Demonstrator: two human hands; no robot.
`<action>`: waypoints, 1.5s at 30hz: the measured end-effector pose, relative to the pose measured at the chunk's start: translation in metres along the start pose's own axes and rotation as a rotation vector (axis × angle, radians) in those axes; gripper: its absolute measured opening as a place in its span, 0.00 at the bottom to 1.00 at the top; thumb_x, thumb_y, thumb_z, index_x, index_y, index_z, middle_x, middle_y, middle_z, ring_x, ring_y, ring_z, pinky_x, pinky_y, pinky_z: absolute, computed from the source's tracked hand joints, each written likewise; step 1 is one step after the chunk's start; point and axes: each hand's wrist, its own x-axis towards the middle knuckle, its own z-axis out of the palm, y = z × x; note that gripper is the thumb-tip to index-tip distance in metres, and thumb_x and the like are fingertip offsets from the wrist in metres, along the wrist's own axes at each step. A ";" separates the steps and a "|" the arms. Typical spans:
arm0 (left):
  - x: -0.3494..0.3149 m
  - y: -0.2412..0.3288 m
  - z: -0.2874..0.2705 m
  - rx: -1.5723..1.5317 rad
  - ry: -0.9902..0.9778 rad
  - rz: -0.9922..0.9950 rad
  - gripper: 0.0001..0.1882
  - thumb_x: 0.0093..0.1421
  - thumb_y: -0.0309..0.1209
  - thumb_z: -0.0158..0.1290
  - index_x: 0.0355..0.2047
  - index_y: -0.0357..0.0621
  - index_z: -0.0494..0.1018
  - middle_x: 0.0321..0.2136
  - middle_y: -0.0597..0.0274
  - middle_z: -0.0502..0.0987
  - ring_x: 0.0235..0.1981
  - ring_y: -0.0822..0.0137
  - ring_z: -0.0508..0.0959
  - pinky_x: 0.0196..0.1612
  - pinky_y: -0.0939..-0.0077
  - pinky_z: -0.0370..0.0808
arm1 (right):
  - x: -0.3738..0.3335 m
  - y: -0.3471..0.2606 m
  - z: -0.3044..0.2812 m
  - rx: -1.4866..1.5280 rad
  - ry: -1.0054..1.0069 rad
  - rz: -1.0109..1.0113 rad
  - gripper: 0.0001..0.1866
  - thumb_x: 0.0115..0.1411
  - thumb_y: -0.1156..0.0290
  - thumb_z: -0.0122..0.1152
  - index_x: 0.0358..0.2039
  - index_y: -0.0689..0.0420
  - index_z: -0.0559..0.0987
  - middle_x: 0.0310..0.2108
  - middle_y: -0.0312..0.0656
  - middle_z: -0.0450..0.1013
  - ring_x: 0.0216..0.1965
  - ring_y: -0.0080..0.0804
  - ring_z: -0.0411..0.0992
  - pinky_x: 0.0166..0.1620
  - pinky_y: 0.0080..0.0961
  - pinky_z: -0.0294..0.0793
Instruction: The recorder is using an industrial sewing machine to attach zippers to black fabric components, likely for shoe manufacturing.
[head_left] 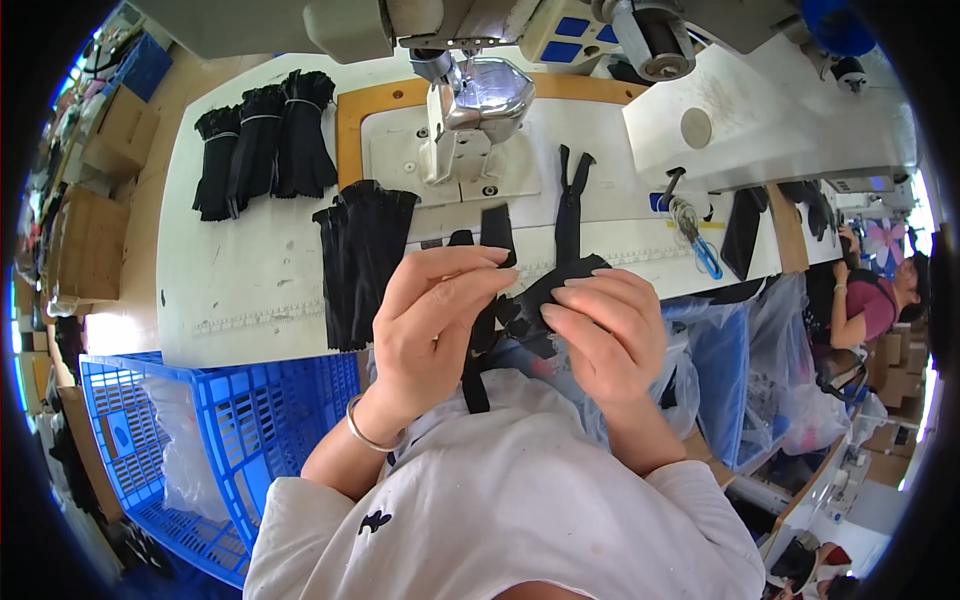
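Observation:
Over the front edge of the sewing table, my right hand is closed, thumb against fingers, on a black fabric piece. My left hand also has its fingers pinched together, at the left end of the same piece; its thumb is mostly hidden. Behind the hands a black zipper lies lengthwise, its two tips spread apart at the far end. A short black strip lies just beyond my left fingertips. Beside my left wrist rests a bundle of black zippers.
A sewing machine head stands over the table. Tied black zipper bundles lie at the far left. Blue-handled thread snips are on the right. A blue plastic crate stands at left. A person sits far right.

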 end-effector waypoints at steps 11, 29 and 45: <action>-0.001 0.004 0.007 -0.702 0.103 -0.643 0.11 0.56 0.17 0.56 0.41 0.33 0.76 0.33 0.60 0.80 0.35 0.74 0.79 0.37 0.82 0.78 | 0.007 -0.018 -0.006 0.543 -0.219 0.734 0.06 0.50 0.80 0.66 0.29 0.62 0.78 0.39 0.42 0.74 0.25 0.19 0.69 0.29 0.17 0.68; -0.009 0.000 0.008 -0.861 0.049 -0.753 0.11 0.55 0.18 0.58 0.39 0.33 0.74 0.34 0.61 0.78 0.35 0.77 0.77 0.38 0.85 0.75 | 0.009 -0.011 -0.005 0.621 -0.287 0.905 0.05 0.52 0.81 0.64 0.30 0.63 0.77 0.28 0.37 0.74 0.24 0.18 0.68 0.27 0.16 0.66; -0.002 0.006 0.010 -0.905 0.094 -0.776 0.10 0.56 0.17 0.57 0.39 0.34 0.74 0.34 0.65 0.77 0.35 0.79 0.76 0.38 0.87 0.73 | 0.008 0.000 0.004 0.854 -0.319 1.061 0.04 0.54 0.77 0.63 0.30 0.62 0.76 0.24 0.29 0.71 0.22 0.10 0.61 0.26 0.12 0.60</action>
